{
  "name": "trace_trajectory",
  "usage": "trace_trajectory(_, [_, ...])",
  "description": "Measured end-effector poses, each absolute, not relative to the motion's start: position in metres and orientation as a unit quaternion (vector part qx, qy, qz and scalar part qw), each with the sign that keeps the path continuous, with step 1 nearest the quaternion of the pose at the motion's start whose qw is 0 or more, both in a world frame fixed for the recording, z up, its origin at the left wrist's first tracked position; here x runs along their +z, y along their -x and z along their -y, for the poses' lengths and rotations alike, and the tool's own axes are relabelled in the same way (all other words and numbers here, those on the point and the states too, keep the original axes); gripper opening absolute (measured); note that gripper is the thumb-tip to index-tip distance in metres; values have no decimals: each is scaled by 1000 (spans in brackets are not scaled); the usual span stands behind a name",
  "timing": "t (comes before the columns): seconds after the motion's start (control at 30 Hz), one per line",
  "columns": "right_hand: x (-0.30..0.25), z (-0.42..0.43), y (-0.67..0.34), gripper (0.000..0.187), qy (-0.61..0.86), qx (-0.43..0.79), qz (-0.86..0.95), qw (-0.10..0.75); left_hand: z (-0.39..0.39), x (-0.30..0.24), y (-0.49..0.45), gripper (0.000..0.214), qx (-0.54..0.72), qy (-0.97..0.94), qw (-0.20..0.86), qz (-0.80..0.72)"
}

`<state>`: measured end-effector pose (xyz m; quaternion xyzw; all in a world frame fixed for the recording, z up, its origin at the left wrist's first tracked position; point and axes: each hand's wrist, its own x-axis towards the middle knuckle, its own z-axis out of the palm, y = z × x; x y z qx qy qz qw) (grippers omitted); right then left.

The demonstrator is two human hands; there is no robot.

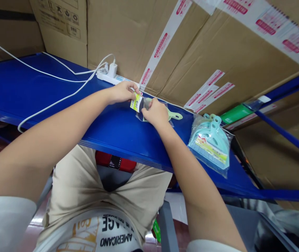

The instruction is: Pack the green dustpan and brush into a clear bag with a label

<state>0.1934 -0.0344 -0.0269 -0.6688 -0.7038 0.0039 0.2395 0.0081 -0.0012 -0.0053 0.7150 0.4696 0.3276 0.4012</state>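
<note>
Two hands work one clear packet (149, 108) lying on the blue shelf (34, 87); left hand (122, 91) pinches its yellow label card (136, 102), right hand (156, 112) presses fingers together on the plastic; bagged teal dustpans (210, 141) lie near, right; white power strip (110, 75) sits behind

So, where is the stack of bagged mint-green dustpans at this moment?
In the head view, the stack of bagged dustpans lies on the blue shelf, to the right of the right hand, near the shelf's front edge and below the cardboard boxes.
</note>
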Motion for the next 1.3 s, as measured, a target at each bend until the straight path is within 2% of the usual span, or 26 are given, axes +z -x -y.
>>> trace_trajectory(0.07, [-24, 35, -197, 18, 672, 8, 702, 235, 2, -5, -11, 37, 319, -715, 416, -463])
trace_trajectory(0.17, [-20, 38, -199, 18, 673, 16, 697, 248, 4, -5, -14, 37, 319, -711, 433, -454])
trace_trajectory(0.4, [-16, 34, -203, 18, 655, 113, 661, 349, 10, -6, -18, 34, 322, -686, 489, -431])
trace_trajectory(0.7, [-32, 19, -210, 12, 622, 195, 658, 377, 14, -3, -12, 33, 204, -718, 516, -421])
trace_trajectory(0.93, [-23, 27, -202, 13, 630, 247, 618, 399, 10, -7, -17, 43, 248, -700, 528, -412])
trace_trajectory(1.17, [-16, 32, -199, 15, 624, 273, 611, 403, 5, -13, -31, 34, 300, -668, 533, -424])
trace_trajectory(1.3, [-18, 28, -202, 12, 615, 270, 627, 394, 3, -17, -36, 38, 310, -678, 510, -429])
